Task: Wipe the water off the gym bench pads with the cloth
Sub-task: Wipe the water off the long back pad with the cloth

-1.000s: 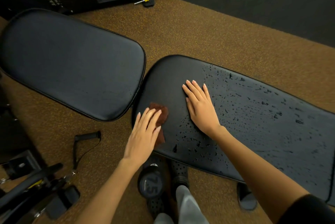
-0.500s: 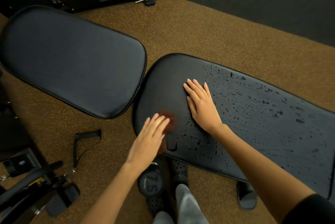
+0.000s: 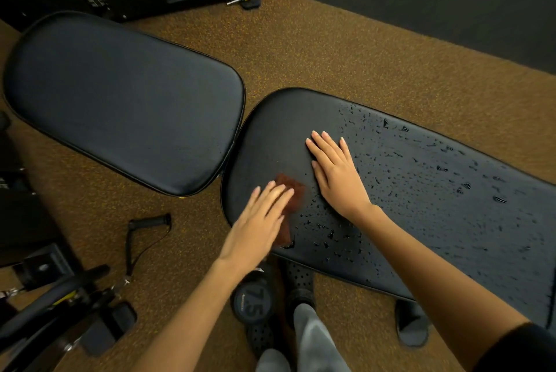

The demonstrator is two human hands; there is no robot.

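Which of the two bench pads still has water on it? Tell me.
The right pad, under both hands: droplets cover it beyond the right hand and near the cloth. The left pad looks dry.

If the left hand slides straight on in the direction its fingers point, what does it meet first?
Most likely the right hand, lying flat on the wet pad. The left hand presses the cloth, fingers pointing up-right toward it.

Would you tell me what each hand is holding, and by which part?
Neither grips anything. The left hand presses flat on the cloth's near part; the right hand rests flat on the pad.
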